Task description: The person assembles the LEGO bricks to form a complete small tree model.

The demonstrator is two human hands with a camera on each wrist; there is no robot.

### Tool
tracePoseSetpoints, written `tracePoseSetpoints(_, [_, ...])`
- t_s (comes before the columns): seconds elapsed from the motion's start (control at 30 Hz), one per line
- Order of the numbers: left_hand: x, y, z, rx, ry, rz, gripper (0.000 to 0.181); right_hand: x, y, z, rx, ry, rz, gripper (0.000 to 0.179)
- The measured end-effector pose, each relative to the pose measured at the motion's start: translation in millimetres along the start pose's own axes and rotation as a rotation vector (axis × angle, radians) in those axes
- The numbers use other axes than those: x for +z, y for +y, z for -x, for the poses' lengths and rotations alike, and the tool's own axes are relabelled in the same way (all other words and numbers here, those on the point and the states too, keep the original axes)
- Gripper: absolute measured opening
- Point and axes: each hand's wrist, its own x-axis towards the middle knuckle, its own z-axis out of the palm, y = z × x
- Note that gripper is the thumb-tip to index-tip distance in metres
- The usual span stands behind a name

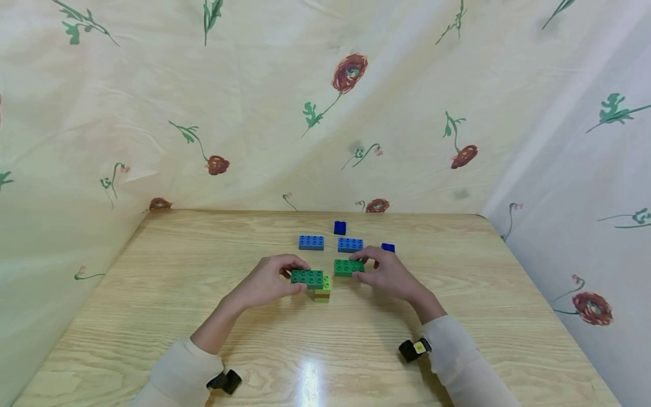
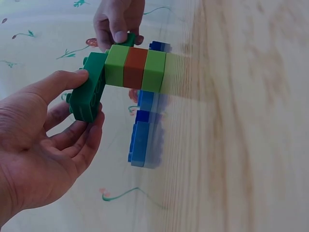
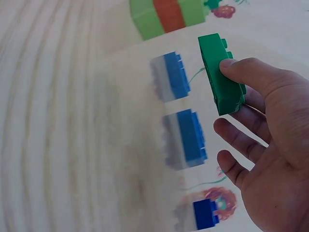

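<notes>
Blue bricks [image 1: 311,243] beyond | stack [image 1: 322,295] between | my left hand [image 1: 272,278] pinches green brick [image 1: 307,279], my right hand [image 1: 389,275] second green brick [image 1: 344,268]

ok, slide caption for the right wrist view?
Right hand pinches a green brick; nearby, two blue bricks, a darker blue brick and a striped stack.

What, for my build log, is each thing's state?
Lime-brown-lime stack: upright, assembled
Left hand: pinching left green 2x4 brick
Left green 2x4 brick: held, attachment unclear
Right hand: pinching right green brick
Right green brick: raised
Blue 2x4 bricks: separate, studs up
Dark-blue bricks: separate
</notes>
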Motion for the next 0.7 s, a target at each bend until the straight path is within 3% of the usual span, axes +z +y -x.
tracePoseSetpoints(0.3, [1.4, -0.5, -4.6, 0.009, 0.019, -0.01, 0.029, -5.8, -17.4, 4.5, -0.079, 0.009, 0.009, 0.033])
tracePoseSetpoints(0.7, [-0.2, -0.7, -7.6, 0.032, 0.02, -0.015, 0.03, -0.7, -24.7, 5.1, -0.112, -0.018, -0.031, 0.032])
